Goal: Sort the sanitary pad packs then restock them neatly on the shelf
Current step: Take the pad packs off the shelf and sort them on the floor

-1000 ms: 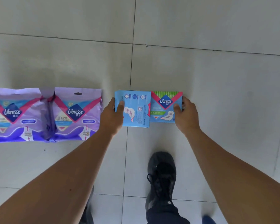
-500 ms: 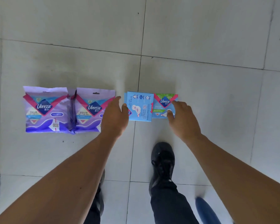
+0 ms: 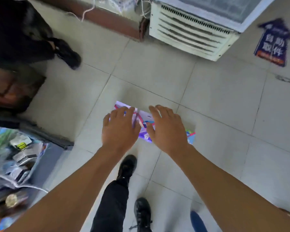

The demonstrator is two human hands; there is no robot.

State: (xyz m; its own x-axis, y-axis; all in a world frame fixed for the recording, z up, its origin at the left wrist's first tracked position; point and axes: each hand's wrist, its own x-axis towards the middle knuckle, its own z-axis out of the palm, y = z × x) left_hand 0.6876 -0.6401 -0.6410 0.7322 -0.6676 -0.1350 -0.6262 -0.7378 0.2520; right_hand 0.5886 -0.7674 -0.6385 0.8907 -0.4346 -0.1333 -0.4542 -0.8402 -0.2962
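Both hands spread above the packs on the floor, nothing held.

The left hand [image 3: 120, 129] and right hand [image 3: 167, 129] have fingers straight and splayed, empty. The purple packs [image 3: 143, 127] lie under and between the fingers; the blue pack [image 3: 190, 136] peeks out just right of the right hand. Risk, as I judge it: a hasty grab (the view is blurred) could mix the sorted kinds or crumple the soft purple bags.
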